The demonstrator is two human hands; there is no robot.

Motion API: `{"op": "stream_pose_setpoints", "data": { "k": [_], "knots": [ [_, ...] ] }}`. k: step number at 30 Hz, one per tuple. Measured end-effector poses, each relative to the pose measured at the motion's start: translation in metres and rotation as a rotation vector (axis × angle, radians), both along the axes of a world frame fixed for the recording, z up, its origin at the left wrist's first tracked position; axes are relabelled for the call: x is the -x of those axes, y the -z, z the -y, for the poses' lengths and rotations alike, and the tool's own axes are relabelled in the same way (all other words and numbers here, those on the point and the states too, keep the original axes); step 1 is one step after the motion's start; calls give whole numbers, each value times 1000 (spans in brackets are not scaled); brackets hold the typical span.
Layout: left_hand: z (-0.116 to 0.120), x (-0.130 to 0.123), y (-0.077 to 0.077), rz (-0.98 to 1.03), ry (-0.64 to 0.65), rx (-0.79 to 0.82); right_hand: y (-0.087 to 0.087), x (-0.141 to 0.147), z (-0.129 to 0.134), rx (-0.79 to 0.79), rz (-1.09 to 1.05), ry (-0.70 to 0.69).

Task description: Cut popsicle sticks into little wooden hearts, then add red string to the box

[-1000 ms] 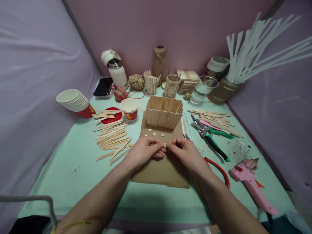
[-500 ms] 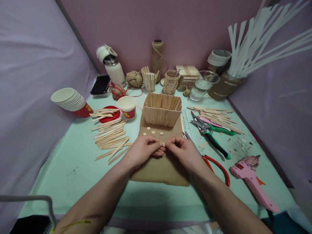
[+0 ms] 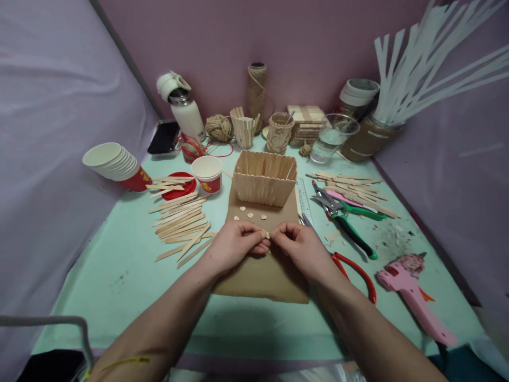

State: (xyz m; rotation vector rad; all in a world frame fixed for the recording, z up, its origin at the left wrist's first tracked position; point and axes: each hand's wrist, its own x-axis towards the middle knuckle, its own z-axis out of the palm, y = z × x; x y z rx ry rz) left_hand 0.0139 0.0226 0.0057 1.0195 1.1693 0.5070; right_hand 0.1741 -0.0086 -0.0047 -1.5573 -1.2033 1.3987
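A small pale wooden piece [image 3: 268,235] is pinched between the fingertips of my left hand [image 3: 243,240] and my right hand [image 3: 295,243]. Both hands are closed around it, just above a brown cardboard sheet [image 3: 260,284]. Its exact shape is partly hidden by my fingers. Beyond my hands, several little heart-shaped wooden pieces [image 3: 250,216] lie on the cardboard. At the sheet's far end stands a basket made of craft sticks [image 3: 264,190] with a scalloped rim.
Craft sticks [image 3: 181,220] lie loose on the left near a paper cup [image 3: 207,175] and stacked cups [image 3: 113,162]. On the right are green-handled pruning shears [image 3: 352,233], red-handled scissors [image 3: 363,278] and a pink glue gun [image 3: 413,302]. A water cup [image 3: 328,148] stands behind.
Very little differs. My hands keep the same pinch on the small wooden piece, and the view has shifted slightly.
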Motion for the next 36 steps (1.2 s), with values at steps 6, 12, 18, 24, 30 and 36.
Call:
{"op": "stream_pose_setpoints", "data": {
  "k": [6,12,18,24,30,36],
  "knots": [
    [0,-2,-3,-16,0,1,1,0,-1,-14,17,-9],
    [1,-4,-5,30,-73,67,6,-3,-1,-15,1,15],
    [-1,-2,-3,16,-45,43,6,-3,-2,-13,-13,36],
    [0,0,-1,-1,-4,-37,2,-2,-1,4,-26,22],
    [0,0,-1,28,-11,-27,0,-3,-1,1,-20,19],
    [0,-1,-1,53,-16,17,0,-3,-1,-3,-30,14]
  ]
}}
